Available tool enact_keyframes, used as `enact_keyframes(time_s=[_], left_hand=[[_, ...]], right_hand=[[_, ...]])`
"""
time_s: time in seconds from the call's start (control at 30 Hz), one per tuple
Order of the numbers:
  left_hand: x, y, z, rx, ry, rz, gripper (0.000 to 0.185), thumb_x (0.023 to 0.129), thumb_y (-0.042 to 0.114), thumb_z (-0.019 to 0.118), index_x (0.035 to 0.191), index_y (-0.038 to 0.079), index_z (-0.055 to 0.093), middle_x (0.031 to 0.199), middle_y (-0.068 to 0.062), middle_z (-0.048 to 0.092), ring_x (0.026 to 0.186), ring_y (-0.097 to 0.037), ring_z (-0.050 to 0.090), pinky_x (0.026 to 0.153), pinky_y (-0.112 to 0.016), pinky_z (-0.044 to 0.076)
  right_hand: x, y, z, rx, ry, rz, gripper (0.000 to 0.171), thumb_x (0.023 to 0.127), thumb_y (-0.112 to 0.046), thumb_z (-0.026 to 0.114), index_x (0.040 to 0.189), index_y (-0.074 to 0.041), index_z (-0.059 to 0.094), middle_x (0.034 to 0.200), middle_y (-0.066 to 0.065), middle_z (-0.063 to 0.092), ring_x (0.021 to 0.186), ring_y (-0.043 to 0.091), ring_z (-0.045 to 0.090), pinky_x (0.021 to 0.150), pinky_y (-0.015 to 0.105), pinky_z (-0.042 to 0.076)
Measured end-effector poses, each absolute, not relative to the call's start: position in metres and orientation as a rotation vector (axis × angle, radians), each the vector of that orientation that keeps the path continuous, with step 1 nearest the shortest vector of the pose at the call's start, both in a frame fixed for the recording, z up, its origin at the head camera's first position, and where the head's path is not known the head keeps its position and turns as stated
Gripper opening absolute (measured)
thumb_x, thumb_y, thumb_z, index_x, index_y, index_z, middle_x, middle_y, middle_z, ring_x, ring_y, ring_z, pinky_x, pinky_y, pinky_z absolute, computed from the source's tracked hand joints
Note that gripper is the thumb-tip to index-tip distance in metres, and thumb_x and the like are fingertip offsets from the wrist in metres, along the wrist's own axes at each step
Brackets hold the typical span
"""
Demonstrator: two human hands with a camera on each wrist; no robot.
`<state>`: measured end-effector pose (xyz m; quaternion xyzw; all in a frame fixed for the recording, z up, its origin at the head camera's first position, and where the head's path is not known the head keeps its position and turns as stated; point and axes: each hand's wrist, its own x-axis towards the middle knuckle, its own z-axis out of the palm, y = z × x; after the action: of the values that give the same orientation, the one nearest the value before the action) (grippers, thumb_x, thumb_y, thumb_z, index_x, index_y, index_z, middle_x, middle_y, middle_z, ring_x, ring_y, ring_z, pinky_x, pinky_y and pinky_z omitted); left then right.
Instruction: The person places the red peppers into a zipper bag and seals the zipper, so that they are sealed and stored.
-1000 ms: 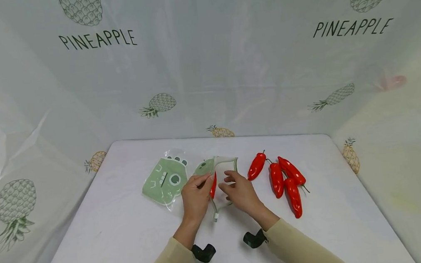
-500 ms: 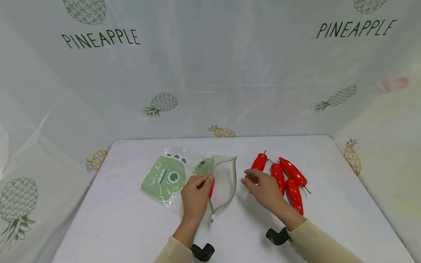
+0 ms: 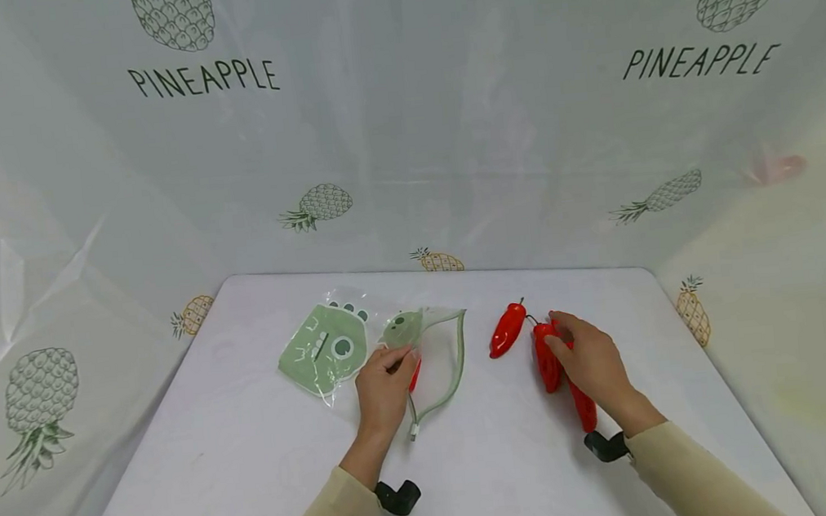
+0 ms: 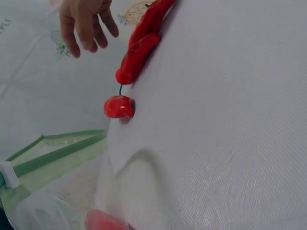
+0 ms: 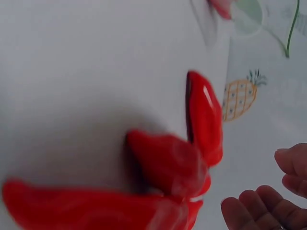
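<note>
The thin white plastic curtain (image 3: pixel 402 128) behind the table carries the word "PINEAPPLE" twice in dark capitals (each beneath a drawn pineapple), upper left and upper right.

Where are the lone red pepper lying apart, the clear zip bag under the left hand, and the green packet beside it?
lone red pepper (image 3: pixel 506 331), head view, middle of its body
clear zip bag (image 3: pixel 442 354), head view, clear middle panel
green packet (image 3: pixel 323 352), head view, centre of the printed face
</note>
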<state>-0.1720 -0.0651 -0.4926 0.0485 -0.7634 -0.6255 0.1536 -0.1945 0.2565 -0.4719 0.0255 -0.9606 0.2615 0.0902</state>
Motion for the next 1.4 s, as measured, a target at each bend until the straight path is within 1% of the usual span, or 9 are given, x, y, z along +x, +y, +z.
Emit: enact_keyframes(time_s=[0.2,0.3,0.33,0.43,0.67,0.87,1.03,1.13,1.4], left_hand=[[-0.174,-0.066,-0.497,0.128,-2.18,-1.8,0.014,0.094,0.013,0.08,0.105,0.008,0.084,0.099,-0.006,0.074,0.09,-0.011,0.065,0.072,-0.015,0.053],[-0.173,-0.066,-0.496,0.137,-2.175,-1.816,0.014,0.094,0.014,0.08,0.105,0.008,0.084,0.099,-0.006,0.073,0.091,-0.013,0.066,0.073,-0.016,0.054],[-0.174,-0.066,-0.496,0.14,-2.173,-1.817,0.014,0.094,0.014,0.08,0.105,0.008,0.085,0.1,-0.006,0.074,0.093,-0.012,0.066,0.074,-0.015,0.054],[-0.173,-0.065,-0.495,0.144,-2.172,-1.815,0.014,0.093,0.014,0.081,0.104,0.007,0.085,0.098,-0.006,0.073,0.093,-0.013,0.065,0.074,-0.015,0.054],[-0.173,-0.067,-0.495,0.131,-2.18,-1.796,0.013,0.092,0.013,0.081,0.103,0.006,0.085,0.091,-0.006,0.069,0.08,-0.012,0.061,0.065,-0.017,0.051],[-0.173,-0.069,-0.495,0.129,-2.212,-1.754,0.013,0.092,0.013,0.081,0.103,0.007,0.085,0.092,-0.005,0.07,0.082,-0.01,0.061,0.068,-0.017,0.051],[-0.172,-0.069,-0.494,0.137,-2.224,-1.741,0.013,0.093,0.011,0.079,0.104,0.007,0.085,0.091,-0.005,0.071,0.081,-0.01,0.061,0.067,-0.017,0.051],[-0.172,-0.068,-0.494,0.139,-2.228,-1.727,0.013,0.093,0.01,0.078,0.104,0.007,0.085,0.091,-0.004,0.071,0.08,-0.009,0.061,0.067,-0.017,0.05],[-0.172,-0.068,-0.494,0.127,-2.211,-1.737,0.013,0.092,0.009,0.078,0.103,0.006,0.085,0.09,-0.006,0.07,0.079,-0.008,0.06,0.066,-0.016,0.049]], right_hand=[[-0.201,0.281,-0.467,0.046,-2.899,0.716,0.056,0.102,-0.018,0.069,0.152,-0.001,0.049,0.134,0.031,0.063,0.114,0.049,0.065,0.081,0.057,0.063],[-0.207,0.29,-0.467,0.031,-2.944,0.694,0.059,0.101,-0.019,0.07,0.153,-0.001,0.048,0.136,0.034,0.06,0.116,0.051,0.063,0.077,0.055,0.064],[-0.209,0.293,-0.467,0.023,-2.961,0.695,0.06,0.101,-0.019,0.07,0.154,-0.001,0.047,0.137,0.034,0.059,0.116,0.051,0.062,0.076,0.054,0.065],[-0.214,0.301,-0.47,-0.003,-3.003,0.697,0.063,0.1,-0.02,0.071,0.155,-0.001,0.045,0.14,0.036,0.056,0.118,0.052,0.061,0.073,0.051,0.065],[-0.222,0.312,-0.476,-0.002,-3.039,0.71,0.066,0.101,-0.021,0.07,0.157,-0.002,0.043,0.143,0.037,0.053,0.12,0.053,0.058,0.078,0.054,0.064],[-0.227,0.317,-0.48,-0.01,-3.091,0.749,0.07,0.101,-0.024,0.07,0.16,-0.005,0.039,0.145,0.036,0.05,0.124,0.054,0.055,0.079,0.054,0.064],[-0.23,0.32,-0.485,-0.035,-3.146,0.808,0.074,0.1,-0.026,0.071,0.162,-0.005,0.036,0.146,0.037,0.048,0.127,0.055,0.053,0.08,0.054,0.064],[-0.232,0.322,-0.487,-0.053,-3.169,0.842,0.076,0.099,-0.027,0.072,0.162,-0.005,0.035,0.146,0.037,0.048,0.125,0.054,0.054,0.079,0.053,0.065],[-0.238,0.326,-0.493,-0.099,-3.215,0.912,0.078,0.098,-0.026,0.073,0.161,-0.004,0.034,0.144,0.038,0.049,0.114,0.047,0.064,0.079,0.049,0.065]])
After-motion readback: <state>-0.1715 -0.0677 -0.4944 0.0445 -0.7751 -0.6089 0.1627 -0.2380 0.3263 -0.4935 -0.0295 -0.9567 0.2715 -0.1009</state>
